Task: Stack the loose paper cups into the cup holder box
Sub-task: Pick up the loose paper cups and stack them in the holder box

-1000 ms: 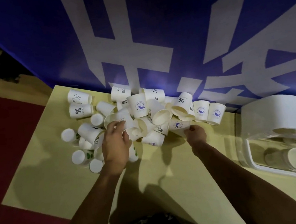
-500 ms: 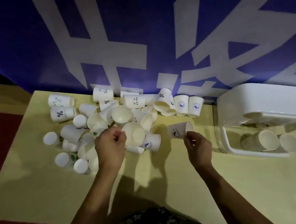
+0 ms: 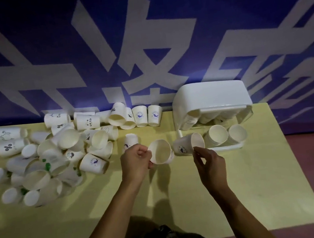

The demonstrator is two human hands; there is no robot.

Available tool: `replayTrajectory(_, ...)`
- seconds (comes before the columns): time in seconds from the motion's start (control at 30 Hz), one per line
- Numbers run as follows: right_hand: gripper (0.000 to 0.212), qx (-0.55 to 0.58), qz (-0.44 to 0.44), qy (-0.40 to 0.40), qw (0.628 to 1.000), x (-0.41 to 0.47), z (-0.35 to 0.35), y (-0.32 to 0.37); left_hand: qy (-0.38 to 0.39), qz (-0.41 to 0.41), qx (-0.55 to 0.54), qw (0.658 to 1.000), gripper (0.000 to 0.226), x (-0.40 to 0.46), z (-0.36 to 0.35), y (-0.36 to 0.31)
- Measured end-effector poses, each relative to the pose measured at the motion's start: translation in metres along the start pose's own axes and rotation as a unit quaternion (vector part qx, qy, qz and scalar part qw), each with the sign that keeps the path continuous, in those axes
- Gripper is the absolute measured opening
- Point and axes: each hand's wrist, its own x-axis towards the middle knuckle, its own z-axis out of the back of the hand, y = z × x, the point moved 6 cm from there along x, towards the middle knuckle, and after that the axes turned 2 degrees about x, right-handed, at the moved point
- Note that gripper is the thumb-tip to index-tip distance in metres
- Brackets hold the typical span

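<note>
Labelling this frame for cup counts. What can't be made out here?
- Head view: rear of the white plastic cup holder box; its lid hides how far the two cup stacks run.
- Head view: left hand covers its grip on the plain white paper cup.
- Head view: loose white paper cup pile; overlap and blur prevent a count.
- Small cup logos are unreadable.

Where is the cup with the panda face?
In the head view the panda cup lies on its side at the back of the cup pile, left of the white cup holder box, by the blue wall.
</note>
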Motion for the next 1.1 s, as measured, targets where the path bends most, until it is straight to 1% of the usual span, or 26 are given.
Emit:
replayTrajectory(0.1,0.009,-0.012,0.027,-0.037,0.999,0.011,0.037,-0.022,0.01,0.0,-0.008,1.0,0.009,-0.006,-0.048,-0.02)
replayTrajectory(0.2,0.011,-0.042,0.046,-0.046,0.997,0.026,0.067,-0.047,0.012,-0.013,-0.014,1.0,0.007,-0.007,-0.091,-0.04)
replayTrajectory(0.33,0.017,-0.058,0.028,-0.046,0.997,0.048,0.096,-0.085,0.015,-0.03,-0.028,0.999,0.008,-0.01,-0.139,-0.063)
replayTrajectory(0.53,0.018,-0.09,0.005,-0.03,0.995,0.071,0.118,-0.125,0.008,-0.047,-0.019,0.999,0.008,-0.005,-0.191,-0.085)
replayTrajectory(0.63,0.014,-0.098,0.009,-0.008,0.995,0.078,0.117,-0.137,0.007,-0.036,-0.012,0.999,0.007,0.0,-0.209,-0.087)
replayTrajectory(0.73,0.011,-0.118,0.005,0.031,0.993,0.082,0.11,-0.149,0.004,-0.02,-0.002,1.0,0.008,0.004,-0.222,-0.085)
replayTrajectory(0.9,0.017,-0.149,0.007,0.11,0.983,0.088,0.088,-0.165,0.006,-0.005,0.031,0.999,0.009,0.012,-0.24,-0.078)
replayTrajectory(1.0,0.019,-0.148,-0.004,0.137,0.98,0.092,0.078,-0.175,0.006,0.003,0.06,0.998,0.014,0.018,-0.249,-0.066)
replayTrajectory(1.1,0.02,-0.158,0.008,0.153,0.975,0.096,0.072,-0.177,0.011,0.023,0.085,0.996,0.02,0.023,-0.255,-0.049)
